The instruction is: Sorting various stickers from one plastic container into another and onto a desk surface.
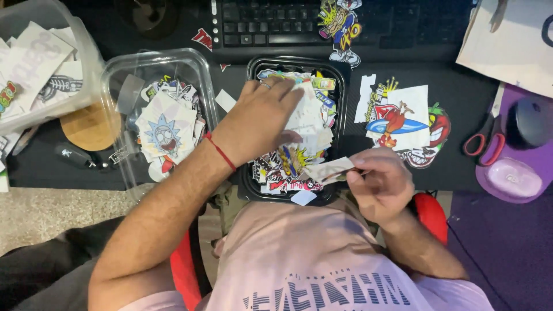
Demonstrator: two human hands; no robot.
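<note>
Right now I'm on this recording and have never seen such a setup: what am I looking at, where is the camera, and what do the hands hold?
There is no machine here. One camera, worn on a person's head, looks down at their own two bare hands over a dark desk. The left hand, a red string at its wrist, rests flat on a heap of stickers in a black tray. The right hand pinches a single sticker by the tray's near edge. To the left stands a clear container with more stickers. Loose stickers lie on the right, beside red-handled scissors and a mouse. A keyboard sits at the top.
</note>
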